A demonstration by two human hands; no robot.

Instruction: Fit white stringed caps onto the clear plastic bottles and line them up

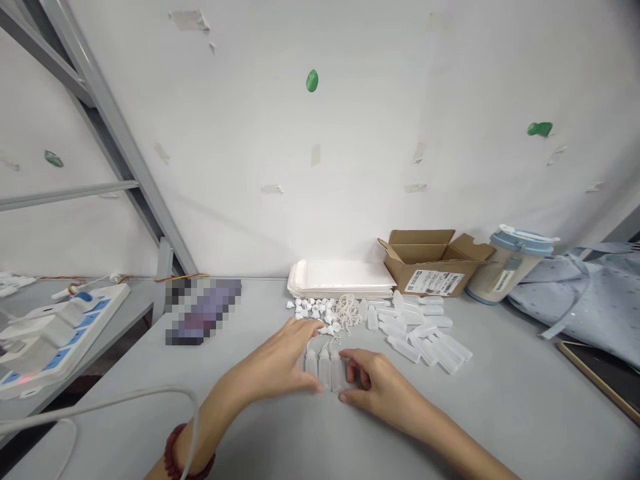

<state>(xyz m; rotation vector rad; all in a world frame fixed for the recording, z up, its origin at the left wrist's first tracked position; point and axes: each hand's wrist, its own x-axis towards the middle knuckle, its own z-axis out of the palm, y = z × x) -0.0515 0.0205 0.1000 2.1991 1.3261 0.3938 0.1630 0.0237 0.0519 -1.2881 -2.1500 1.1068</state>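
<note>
We are framing three slim, translucent plastic bottles between our left hand and right hand, thumbs parted wide from fingers.

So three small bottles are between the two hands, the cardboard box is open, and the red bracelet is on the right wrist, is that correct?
Not quite: the red bracelet is on the left wrist, as the head view shows. Three small bottles between the left hand and right hand, and the open cardboard box, are right.
</note>
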